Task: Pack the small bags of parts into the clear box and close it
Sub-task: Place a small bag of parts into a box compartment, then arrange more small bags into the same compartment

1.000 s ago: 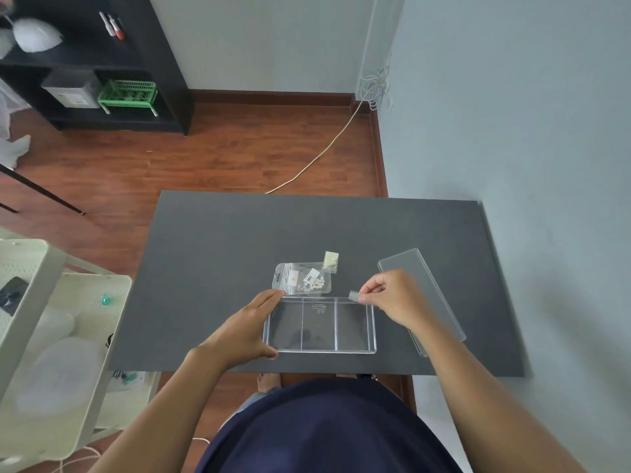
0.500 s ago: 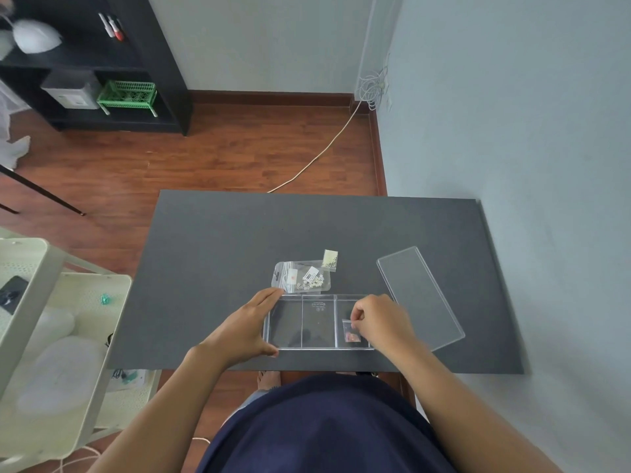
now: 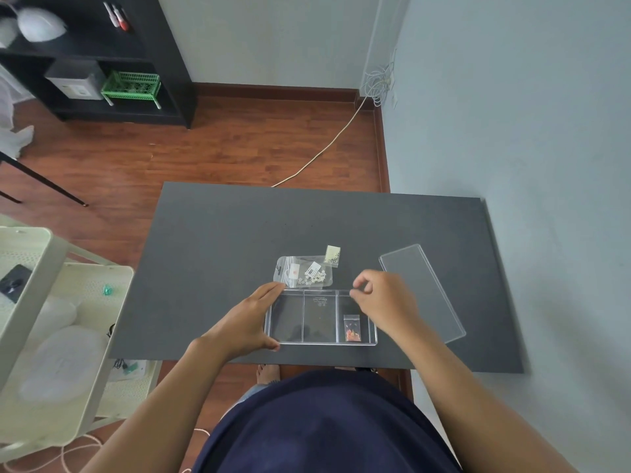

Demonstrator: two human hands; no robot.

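A clear box with three compartments lies near the front edge of the grey table. A small bag with orange parts rests in its right compartment. My left hand grips the box's left end. My right hand hovers over the box's far right corner, fingers curled and holding nothing. Just behind the box lie a larger clear bag of pale parts and a small yellowish bag. The clear lid lies flat to the right.
A cream trolley stands left of the table, holding white items and a phone. The blue wall runs along the table's right side. A black shelf unit and a cable sit on the wooden floor beyond.
My right hand carried the small orange-parts bag into the box's right compartment, released it, and lifted back toward the far corner. My left hand stayed on the box.
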